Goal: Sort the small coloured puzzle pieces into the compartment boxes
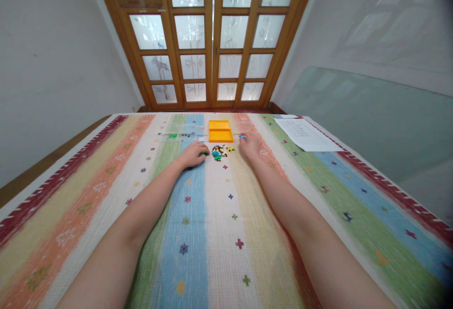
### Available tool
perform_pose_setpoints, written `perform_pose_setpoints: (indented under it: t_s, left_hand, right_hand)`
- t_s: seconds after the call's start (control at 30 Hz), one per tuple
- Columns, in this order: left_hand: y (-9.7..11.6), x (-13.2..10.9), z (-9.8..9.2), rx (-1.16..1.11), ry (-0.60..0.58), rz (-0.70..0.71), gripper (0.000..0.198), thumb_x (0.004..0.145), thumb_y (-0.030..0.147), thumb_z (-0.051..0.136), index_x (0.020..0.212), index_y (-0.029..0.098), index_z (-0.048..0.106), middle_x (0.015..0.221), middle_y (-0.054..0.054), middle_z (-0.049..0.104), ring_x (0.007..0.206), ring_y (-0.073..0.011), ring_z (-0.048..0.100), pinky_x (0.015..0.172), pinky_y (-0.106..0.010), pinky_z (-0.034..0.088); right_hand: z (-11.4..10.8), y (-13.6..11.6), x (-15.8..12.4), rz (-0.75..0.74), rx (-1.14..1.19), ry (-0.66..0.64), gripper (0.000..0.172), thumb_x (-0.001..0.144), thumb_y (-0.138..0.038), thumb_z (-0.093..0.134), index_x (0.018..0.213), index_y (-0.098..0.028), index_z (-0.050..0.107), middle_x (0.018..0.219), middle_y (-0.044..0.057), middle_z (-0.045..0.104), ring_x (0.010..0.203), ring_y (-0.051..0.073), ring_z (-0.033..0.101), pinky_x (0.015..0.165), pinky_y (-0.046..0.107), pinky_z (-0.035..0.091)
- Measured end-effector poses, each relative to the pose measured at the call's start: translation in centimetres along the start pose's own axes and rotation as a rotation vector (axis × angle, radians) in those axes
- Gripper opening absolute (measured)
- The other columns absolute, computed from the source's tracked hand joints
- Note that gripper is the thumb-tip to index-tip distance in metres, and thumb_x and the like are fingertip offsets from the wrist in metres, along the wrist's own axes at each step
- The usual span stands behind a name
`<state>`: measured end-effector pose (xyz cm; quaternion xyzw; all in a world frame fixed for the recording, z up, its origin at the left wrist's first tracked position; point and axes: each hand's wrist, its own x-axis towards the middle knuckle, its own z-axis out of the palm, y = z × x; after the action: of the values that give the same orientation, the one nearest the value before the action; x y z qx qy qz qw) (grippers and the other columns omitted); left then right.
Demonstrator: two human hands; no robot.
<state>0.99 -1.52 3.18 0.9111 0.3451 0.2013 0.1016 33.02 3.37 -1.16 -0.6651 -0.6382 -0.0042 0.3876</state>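
Observation:
My left hand (pixel 193 154) rests on the cloth with its fingers curled round some small dark green pieces (pixel 203 154). Just right of it lies a loose pile of tiny plastic pieces (pixel 219 153) in brown, blue, green and yellow. My right hand (pixel 250 146) is on the pile's other side, its fingertips closed on a small blue piece (pixel 242 137); their exact grip is too small to make out. Behind the pile, between both hands, an open yellow plastic box (pixel 221 135) lies with its lid folded back.
Left of the box, green pieces (pixel 172 136) and a few dark ones lie on what looks like clear plastic. Printed white sheets (pixel 307 134) lie at the back right. A striped tablecloth (pixel 187 262) covers the table. Wood-framed glass doors (pixel 212 54) stand beyond.

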Motion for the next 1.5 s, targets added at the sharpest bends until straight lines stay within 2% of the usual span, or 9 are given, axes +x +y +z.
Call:
perform_pose_setpoints:
  t_s: [0.27, 0.47, 0.6, 0.77, 0.93, 1.13, 1.3, 1.4, 1.5]
  left_hand:
    - [-0.4, 0.1, 0.5, 0.001, 0.018, 0.013, 0.036, 0.087, 0.019, 0.054, 0.117, 0.023, 0.076, 0.121, -0.008, 0.073, 0.117, -0.0268, 0.062, 0.11, -0.044, 0.045]
    - [-0.6, 0.1, 0.6, -0.006, 0.043, -0.032, 0.038, 0.089, 0.019, 0.053, 0.119, 0.024, 0.075, 0.123, -0.007, 0.073, 0.119, -0.0268, 0.061, 0.111, -0.044, 0.045]
    - [-0.6, 0.0, 0.5, 0.005, 0.044, -0.004, 0.038, 0.091, 0.021, 0.053, 0.122, 0.023, 0.075, 0.123, -0.008, 0.073, 0.119, -0.0268, 0.061, 0.11, -0.044, 0.045]
    - [-0.5, 0.1, 0.6, 0.028, 0.017, 0.01, 0.035, 0.092, 0.021, 0.053, 0.117, 0.023, 0.078, 0.122, -0.008, 0.073, 0.117, -0.0259, 0.062, 0.11, -0.043, 0.045]
    - [-0.9, 0.1, 1.0, -0.001, 0.062, 0.012, 0.035, 0.092, 0.02, 0.052, 0.116, 0.022, 0.078, 0.121, -0.007, 0.074, 0.116, -0.0244, 0.064, 0.109, -0.041, 0.047]
    - [-2.1, 0.2, 1.8, -0.103, 0.214, -0.082, 0.034, 0.096, 0.022, 0.049, 0.112, 0.021, 0.079, 0.119, -0.007, 0.076, 0.115, -0.0232, 0.066, 0.109, -0.042, 0.048]
    - [-3.4, -0.1, 1.7, -0.219, 0.498, -0.265, 0.038, 0.095, 0.019, 0.047, 0.118, 0.02, 0.077, 0.129, -0.008, 0.071, 0.119, -0.0219, 0.064, 0.111, -0.04, 0.049]
    - [-4.8, -0.4, 1.4, -0.317, 0.638, -0.446, 0.041, 0.093, 0.017, 0.045, 0.119, 0.019, 0.076, 0.128, -0.008, 0.07, 0.098, -0.0188, 0.069, 0.099, -0.037, 0.055]
    - [-6.3, -0.6, 1.3, -0.392, 0.692, -0.596, 0.041, 0.091, 0.017, 0.046, 0.12, 0.018, 0.075, 0.125, -0.008, 0.071, 0.08, -0.0157, 0.068, 0.092, -0.035, 0.057]
  right_hand:
    - [0.2, 0.0, -0.1, -0.016, 0.0, -0.004, 0.034, 0.094, -0.029, 0.053, 0.116, -0.019, 0.076, 0.117, 0.014, 0.073, 0.11, 0.032, 0.061, 0.101, 0.044, 0.045]
    - [0.0, -0.3, -0.1, -0.005, 0.014, -0.02, 0.034, 0.093, -0.028, 0.053, 0.117, -0.019, 0.075, 0.118, 0.014, 0.072, 0.111, 0.032, 0.061, 0.101, 0.045, 0.045]
    - [-0.1, -0.5, -0.2, -0.001, 0.013, -0.032, 0.034, 0.092, -0.026, 0.053, 0.116, -0.02, 0.076, 0.119, 0.013, 0.072, 0.111, 0.032, 0.062, 0.101, 0.045, 0.045]
    - [-0.2, -0.8, -0.3, -0.004, 0.011, -0.052, 0.035, 0.092, -0.024, 0.052, 0.118, -0.019, 0.075, 0.121, 0.013, 0.071, 0.113, 0.031, 0.061, 0.102, 0.044, 0.044]
    - [-0.1, -0.8, -0.3, -0.013, 0.015, -0.035, 0.034, 0.091, -0.024, 0.052, 0.115, -0.017, 0.076, 0.12, 0.014, 0.072, 0.111, 0.031, 0.062, 0.102, 0.044, 0.044]
    - [0.1, -0.7, -0.4, -0.035, 0.024, -0.026, 0.034, 0.091, -0.025, 0.052, 0.114, -0.017, 0.076, 0.118, 0.014, 0.072, 0.111, 0.031, 0.062, 0.102, 0.044, 0.045]
    - [0.0, -0.9, -0.4, -0.035, 0.025, -0.023, 0.035, 0.091, -0.027, 0.052, 0.114, -0.017, 0.076, 0.118, 0.014, 0.072, 0.112, 0.031, 0.061, 0.102, 0.045, 0.045]
    - [0.0, -0.9, -0.5, -0.037, 0.027, -0.023, 0.034, 0.091, -0.027, 0.053, 0.114, -0.018, 0.076, 0.119, 0.014, 0.072, 0.112, 0.031, 0.061, 0.103, 0.046, 0.044]
    - [-0.1, -1.0, -0.4, -0.035, 0.032, -0.028, 0.034, 0.091, -0.027, 0.053, 0.114, -0.018, 0.076, 0.118, 0.014, 0.072, 0.112, 0.031, 0.061, 0.103, 0.046, 0.045]
